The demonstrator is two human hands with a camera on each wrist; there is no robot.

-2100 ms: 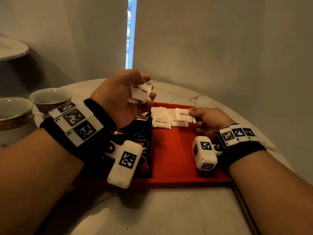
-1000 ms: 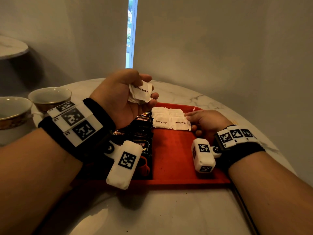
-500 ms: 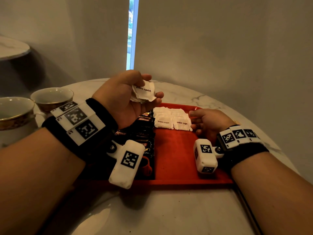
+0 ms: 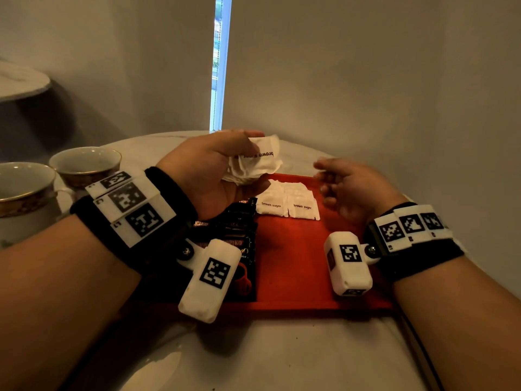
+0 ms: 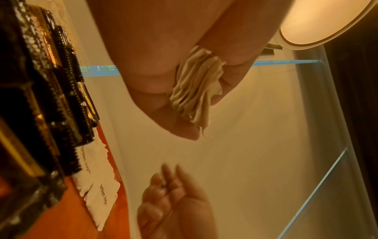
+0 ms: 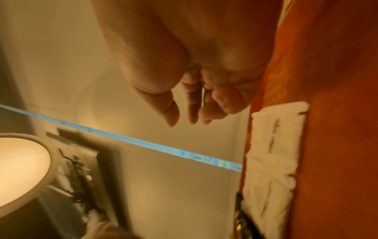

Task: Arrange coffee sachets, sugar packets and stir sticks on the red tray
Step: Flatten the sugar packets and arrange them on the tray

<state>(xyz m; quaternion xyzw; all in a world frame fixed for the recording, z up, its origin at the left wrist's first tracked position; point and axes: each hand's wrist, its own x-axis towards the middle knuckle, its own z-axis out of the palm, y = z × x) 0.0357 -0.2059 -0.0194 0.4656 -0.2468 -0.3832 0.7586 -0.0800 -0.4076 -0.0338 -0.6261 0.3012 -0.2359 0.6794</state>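
the right hand (image 4: 348, 190) has lifted off the laid sugar packets (image 4: 287, 204), fingers loose and empty, reaching left toward the left hand (image 4: 217, 170), which still pinches a bunch of packets (image 4: 255, 162) above the red tray (image 4: 296, 266); another packet likely comes next, beside the coffee sachets (image 4: 234, 235)

1. Both forearms are bare, with no sleeves.
2. The left wrist wears a wide black fabric band (image 4: 135, 221).
3. On top of that band sits a white plate (image 4: 131, 206) printed with three black square code markers in a row.
4. Below the band, a white rounded camera block (image 4: 210, 279) with one black code marker hangs from a bracket with a silver screw.
5. The right wrist wears a matching black band (image 4: 423, 255), a white three-marker plate (image 4: 410, 227), and a white block (image 4: 348, 266) with a screw.
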